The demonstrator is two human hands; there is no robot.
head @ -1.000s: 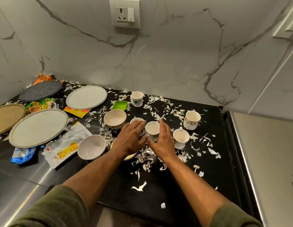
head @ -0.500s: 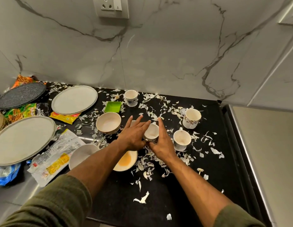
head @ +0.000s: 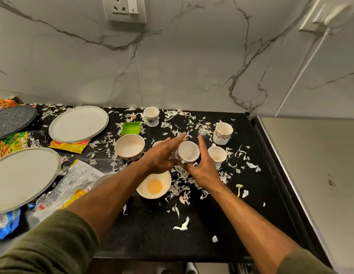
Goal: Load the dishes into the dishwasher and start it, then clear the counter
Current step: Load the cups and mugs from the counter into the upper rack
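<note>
White cup (head: 188,152) sits mid-counter (head: 152,230), pressed between left hand (head: 162,157) and right hand (head: 203,168), fingers mostly straight. Second cup (head: 217,154) stands at 3 o'clock. Recommend lifting level, clear of neighbours.

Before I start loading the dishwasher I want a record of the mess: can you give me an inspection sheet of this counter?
Surface: black counter, strewn with white peel scraps.
Job's things: cup between both hands; more cups; bowl; bowl with yellow residue; plates; green dish.
Clutter: snack wrappers, plastic packets.
Hands: left hand and right hand, fingers straight, flank the cup.
Cables: nothing seen.
Surroundings: marble wall, wall socket.
</note>
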